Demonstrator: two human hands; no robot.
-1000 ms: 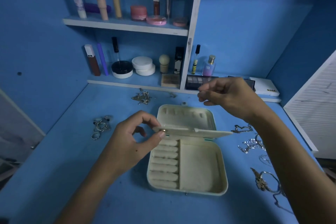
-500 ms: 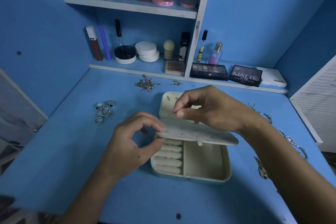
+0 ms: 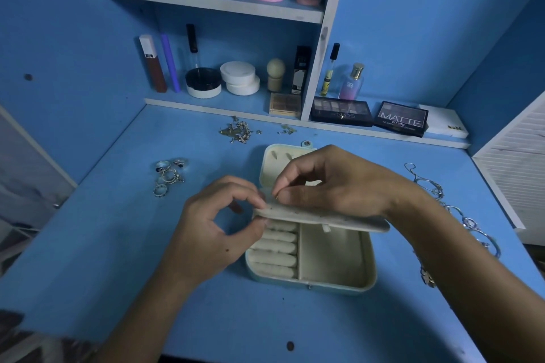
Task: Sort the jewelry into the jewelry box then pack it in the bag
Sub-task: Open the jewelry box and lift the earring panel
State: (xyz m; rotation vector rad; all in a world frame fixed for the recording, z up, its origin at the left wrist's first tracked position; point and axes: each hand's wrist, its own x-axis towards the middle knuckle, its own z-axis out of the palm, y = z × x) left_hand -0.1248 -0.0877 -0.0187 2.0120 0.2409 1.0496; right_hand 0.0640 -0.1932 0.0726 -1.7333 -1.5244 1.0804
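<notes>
A cream jewelry box (image 3: 339,277) lies open mid-table, with ring rolls on its left and a bare compartment on its right. Its inner flap panel (image 3: 348,219) is held level above the base. My left hand (image 3: 212,233) pinches the flap's left edge between thumb and forefinger. My right hand (image 3: 333,183) reaches over the flap and pinches a small gold earring (image 3: 276,197) against its top near the left end. Loose rings (image 3: 168,175) lie at the left, a pile of earrings (image 3: 237,131) behind the box, and chains and bracelets (image 3: 460,215) at the right.
Two shelves at the back hold cosmetics: tubes, jars, a perfume bottle (image 3: 351,82) and eyeshadow palettes (image 3: 401,118). A white louvred panel (image 3: 513,174) stands at the right edge. Blue walls close in the table's left and back sides.
My right hand came down from above the box to the flap's top with the earring. The camera tilted down and nearer. My left hand kept its pinch on the flap.
</notes>
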